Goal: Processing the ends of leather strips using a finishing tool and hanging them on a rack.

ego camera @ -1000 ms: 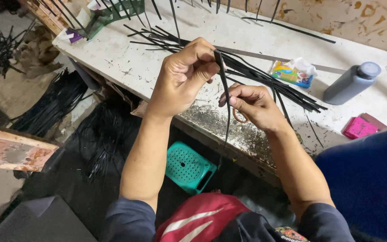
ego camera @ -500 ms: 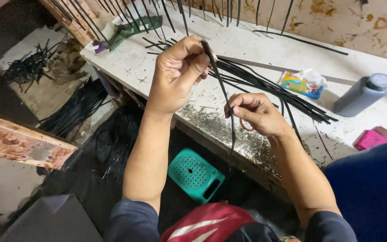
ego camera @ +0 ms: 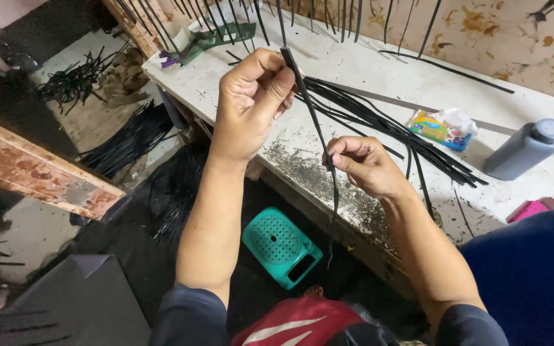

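Both hands have drifted a little toward the right of the view since the earlier frames, and the whole bench now sits further right and lower, while the grip on the strip looks the same. The left hand [ego camera: 251, 106] is raised above the bench edge, thumb and forefinger pressed together on the upper end of a long, thin, flat black strip [ego camera: 318, 131]. The right hand [ego camera: 363, 165] sits lower and just beside it, fingers curled and pinched shut on the same strip partway down. From there the strip hangs over the front edge of the worn, off-white workbench [ego camera: 379, 77] and ends in front of a teal perforated plastic stool [ego camera: 277, 243] on the dark floor below.

Behind the hands, a loose bundle of similar black strips [ego camera: 392, 131] lies fanned across the benchtop, running toward the right. Just past the bundle is a small colourful soft packet with white tissue showing at its top [ego camera: 444, 125], and further right a grey plastic bottle [ego camera: 524, 150] lies on its side. A pink flat object [ego camera: 528, 209] (only partly visible behind a dark blue sleeve) rests near the bench's right end. Heaps of more black strips [ego camera: 129, 138] lie on the floor to the left, near a rusty, paint-flaked beam [ego camera: 33, 170].
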